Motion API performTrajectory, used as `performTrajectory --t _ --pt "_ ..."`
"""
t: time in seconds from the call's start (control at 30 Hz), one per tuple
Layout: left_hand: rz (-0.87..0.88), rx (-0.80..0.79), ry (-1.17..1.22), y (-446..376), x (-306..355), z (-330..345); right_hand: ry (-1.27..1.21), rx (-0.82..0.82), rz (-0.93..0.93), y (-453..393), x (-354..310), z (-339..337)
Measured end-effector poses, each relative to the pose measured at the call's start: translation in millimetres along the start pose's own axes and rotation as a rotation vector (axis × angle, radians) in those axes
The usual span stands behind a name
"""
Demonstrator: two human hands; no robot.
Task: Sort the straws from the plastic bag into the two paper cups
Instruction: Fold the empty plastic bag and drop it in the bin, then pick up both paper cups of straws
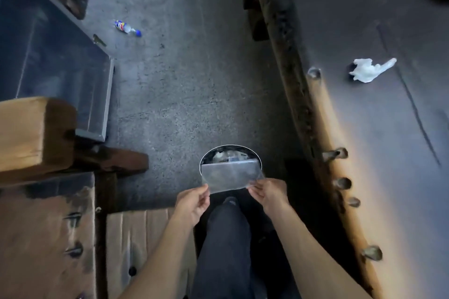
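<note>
Clear plastic bag (230,176), seemingly empty, is pinched at its near corners by left hand (193,202) and right hand (267,193) fingers, directly over the round bin (258,158), probably for discarding.

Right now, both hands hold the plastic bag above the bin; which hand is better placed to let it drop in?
Neither clearly: left hand and right hand pinch opposite corners of the plastic bag over the bin.

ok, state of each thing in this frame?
plastic bag: held flat by both hands over the bin, looks empty
left hand: pinching bag's corner
right hand: pinching bag's other corner
bin: open, trash inside
bottle: lying on floor
tissue: crumpled
</note>
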State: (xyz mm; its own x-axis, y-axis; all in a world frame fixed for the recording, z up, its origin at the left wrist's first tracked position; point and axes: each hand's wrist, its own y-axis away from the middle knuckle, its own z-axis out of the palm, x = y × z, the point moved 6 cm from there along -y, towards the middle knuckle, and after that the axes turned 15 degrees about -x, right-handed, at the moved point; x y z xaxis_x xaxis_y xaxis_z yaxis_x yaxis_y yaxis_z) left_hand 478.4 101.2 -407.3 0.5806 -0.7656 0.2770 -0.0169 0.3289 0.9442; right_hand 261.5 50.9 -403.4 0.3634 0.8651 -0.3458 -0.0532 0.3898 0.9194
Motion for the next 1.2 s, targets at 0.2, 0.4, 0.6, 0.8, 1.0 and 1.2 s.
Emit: performTrajectory --t 0.2,0.4,0.6,0.8,1.0,1.2 --pt "-0.002 0.016 -0.012 -119 0 -7 -0.013 0.045 0.036 -114 19 1" --pt "-0.061 0.014 -0.046 -167 -3 -11 -0.022 0.035 0.045 -151 22 -4" --pt "0.166 0.162 -0.219 -110 26 -11 0.092 0.031 -0.04 -85 1 3" --pt "0.604 0.057 -0.869 34 101 58 0.463 0.04 -0.426 55 -77 31" --pt "1.023 -0.121 -1.263 225 153 167 0.688 0.153 -0.898 244 -172 39" --pt "1.426 -0.199 -1.548 371 150 280 0.886 0.504 -1.144 401 -226 -16"
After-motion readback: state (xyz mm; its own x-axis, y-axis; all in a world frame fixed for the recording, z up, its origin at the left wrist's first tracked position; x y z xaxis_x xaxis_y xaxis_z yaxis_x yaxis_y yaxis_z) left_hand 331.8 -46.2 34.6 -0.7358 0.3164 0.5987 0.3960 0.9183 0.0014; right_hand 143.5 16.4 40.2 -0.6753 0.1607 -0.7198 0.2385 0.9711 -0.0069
